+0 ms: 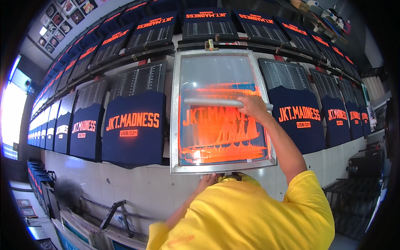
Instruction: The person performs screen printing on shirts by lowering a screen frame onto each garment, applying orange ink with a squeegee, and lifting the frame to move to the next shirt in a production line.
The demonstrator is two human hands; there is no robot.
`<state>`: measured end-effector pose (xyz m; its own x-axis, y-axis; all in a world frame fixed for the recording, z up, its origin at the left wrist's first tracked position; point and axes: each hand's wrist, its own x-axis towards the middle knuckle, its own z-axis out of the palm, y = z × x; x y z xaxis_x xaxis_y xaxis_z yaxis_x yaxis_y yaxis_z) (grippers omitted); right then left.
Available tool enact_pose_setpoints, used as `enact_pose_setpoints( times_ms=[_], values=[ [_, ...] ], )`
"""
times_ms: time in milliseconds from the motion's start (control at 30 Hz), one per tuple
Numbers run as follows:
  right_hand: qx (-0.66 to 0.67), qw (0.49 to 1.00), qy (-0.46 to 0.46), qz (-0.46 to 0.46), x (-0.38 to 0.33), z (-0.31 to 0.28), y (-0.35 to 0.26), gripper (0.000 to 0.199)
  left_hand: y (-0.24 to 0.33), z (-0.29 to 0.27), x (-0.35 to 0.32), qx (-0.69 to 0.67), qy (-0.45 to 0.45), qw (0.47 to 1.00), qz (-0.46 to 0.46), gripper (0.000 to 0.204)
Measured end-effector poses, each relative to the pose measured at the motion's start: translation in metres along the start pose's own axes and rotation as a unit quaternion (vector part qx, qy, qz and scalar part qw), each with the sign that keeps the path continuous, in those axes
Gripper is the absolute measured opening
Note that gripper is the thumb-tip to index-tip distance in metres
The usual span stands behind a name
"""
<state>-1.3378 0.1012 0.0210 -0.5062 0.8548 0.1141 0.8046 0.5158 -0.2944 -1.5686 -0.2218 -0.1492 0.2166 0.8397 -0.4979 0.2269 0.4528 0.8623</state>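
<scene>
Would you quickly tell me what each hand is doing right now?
Left hand: on the near edge of the screen frame; grip unclear.
Right hand: closed around the squeegee handle.

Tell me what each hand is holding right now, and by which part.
The right hand grips the squeegee at the right end of its handle. The left hand holds the near edge of the printing screen frame.

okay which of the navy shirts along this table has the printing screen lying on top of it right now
The one straight ahead, almost hidden beneath the metal-framed screen smeared with orange ink, where the right hand grips the squeegee. The neighbouring shirts lie uncovered, orange prints showing.
</scene>
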Motion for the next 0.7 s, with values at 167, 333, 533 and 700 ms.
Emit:
enact_pose_setpoints(
  times_ms=[167, 333, 533, 700],
  values=[
    [-0.027, 1.0, -0.015, -0.001, -0.063, 0.002, -0.033, 0.024, 0.022, -0.003, -0.008, -0.019, -0.022, 1.0, -0.008, 0.061],
    [-0.051, 0.997, 0.019, -0.061, -0.151, 0.022, -0.07, 0.033, 0.05, -0.006, -0.016, -0.09, -0.032, 0.995, 0.011, 0.053],
    [-0.045, 0.995, 0.04, -0.084, -0.202, 0.024, -0.109, 0.045, 0.02, -0.005, -0.002, -0.169, -0.052, 0.984, -0.017, 0.044],
    [-0.027, 0.997, 0.015, -0.077, -0.22, 0.04, -0.111, 0.06, 0.023, -0.005, 0.002, -0.141, -0.053, 0.987, -0.06, 0.029]
  ],
)
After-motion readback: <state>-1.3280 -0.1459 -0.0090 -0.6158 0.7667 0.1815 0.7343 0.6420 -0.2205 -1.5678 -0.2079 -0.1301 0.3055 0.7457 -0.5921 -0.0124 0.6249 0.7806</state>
